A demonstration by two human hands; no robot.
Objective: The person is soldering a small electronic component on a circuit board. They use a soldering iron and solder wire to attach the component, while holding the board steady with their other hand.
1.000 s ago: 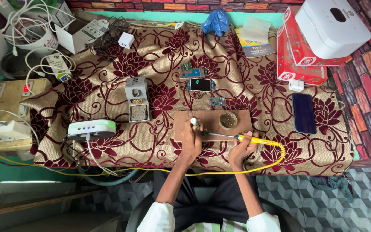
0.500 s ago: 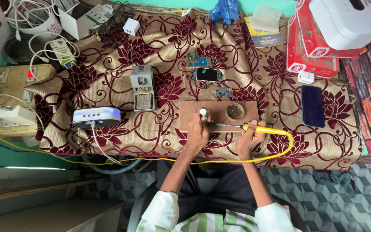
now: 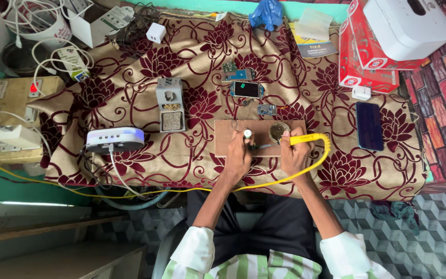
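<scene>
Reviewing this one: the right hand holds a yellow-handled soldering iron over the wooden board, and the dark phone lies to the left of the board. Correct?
Not quite. In the head view the dark phone lies right of the wooden board. The right hand does hold the yellow-handled soldering iron over it.

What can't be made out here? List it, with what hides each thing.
Head view only:
- The soldering iron tip and whatever it touches on the board: too small, partly behind the left hand and right hand.
- The small white-tipped thing in the left hand: too small to identify.
- The round tin contents: too small.
- The white box top: cut off by the upper edge.
- The yellow cord end: lost among the left-side plugs.
</scene>
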